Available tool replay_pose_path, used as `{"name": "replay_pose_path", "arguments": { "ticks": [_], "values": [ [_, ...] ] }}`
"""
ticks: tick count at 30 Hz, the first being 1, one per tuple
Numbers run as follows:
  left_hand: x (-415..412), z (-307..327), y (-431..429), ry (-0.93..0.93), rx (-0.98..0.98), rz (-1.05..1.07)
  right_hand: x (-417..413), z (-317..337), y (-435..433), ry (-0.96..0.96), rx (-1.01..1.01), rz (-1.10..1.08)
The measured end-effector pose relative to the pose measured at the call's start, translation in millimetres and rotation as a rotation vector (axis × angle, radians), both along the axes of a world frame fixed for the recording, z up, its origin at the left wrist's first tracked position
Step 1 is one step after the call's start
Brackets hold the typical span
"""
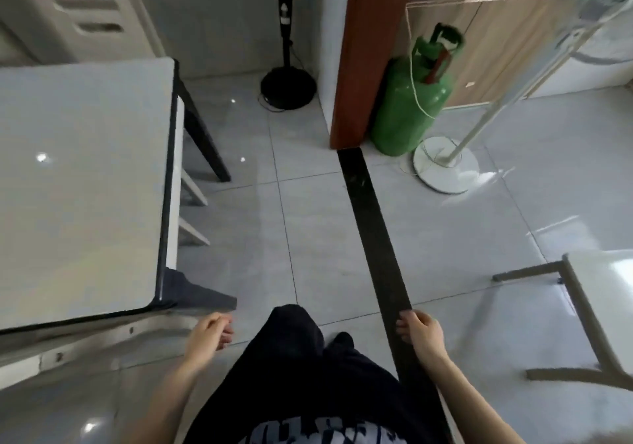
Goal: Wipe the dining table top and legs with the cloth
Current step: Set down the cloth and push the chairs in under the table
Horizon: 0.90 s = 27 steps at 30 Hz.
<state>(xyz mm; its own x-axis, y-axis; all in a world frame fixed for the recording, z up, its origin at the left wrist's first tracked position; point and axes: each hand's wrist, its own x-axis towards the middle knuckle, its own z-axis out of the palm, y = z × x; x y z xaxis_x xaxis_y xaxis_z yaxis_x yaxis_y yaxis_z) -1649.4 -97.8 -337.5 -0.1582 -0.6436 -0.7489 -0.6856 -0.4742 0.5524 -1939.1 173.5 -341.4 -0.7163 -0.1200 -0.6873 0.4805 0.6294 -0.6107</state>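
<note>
No cloth seen; left hand (209, 332), right hand (419, 332) loosely curled, empty. At frame left, dining table (85, 169), left hand nearer.

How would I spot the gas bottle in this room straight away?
Find the brown door frame standing at the far end of the dark floor strip. The gas bottle stands just right of its foot, beside a white fan base. It alone is bright green, squat and rounded.
</note>
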Motion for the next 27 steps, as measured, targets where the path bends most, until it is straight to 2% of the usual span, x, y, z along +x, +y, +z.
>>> {"name": "replay_pose_path", "arguments": {
  "ticks": [6,10,15,20,27],
  "values": [
    [-13,6,1,-0.006,0.130,0.450,-97,-2,-115,-0.006,-0.053,0.304],
    [-41,-1,-29,0.009,0.146,0.567,-149,-19,-178,-0.011,-0.037,0.375],
    [-103,-5,-123,0.031,0.116,0.581,-201,-23,-248,0.015,0.022,0.411],
    [-174,12,-240,0.102,0.070,0.420,-249,-13,-310,0.040,0.098,0.457],
    [-270,26,-379,0.149,0.035,0.383,-328,-7,-405,-0.002,0.142,0.415]
  ]
}}
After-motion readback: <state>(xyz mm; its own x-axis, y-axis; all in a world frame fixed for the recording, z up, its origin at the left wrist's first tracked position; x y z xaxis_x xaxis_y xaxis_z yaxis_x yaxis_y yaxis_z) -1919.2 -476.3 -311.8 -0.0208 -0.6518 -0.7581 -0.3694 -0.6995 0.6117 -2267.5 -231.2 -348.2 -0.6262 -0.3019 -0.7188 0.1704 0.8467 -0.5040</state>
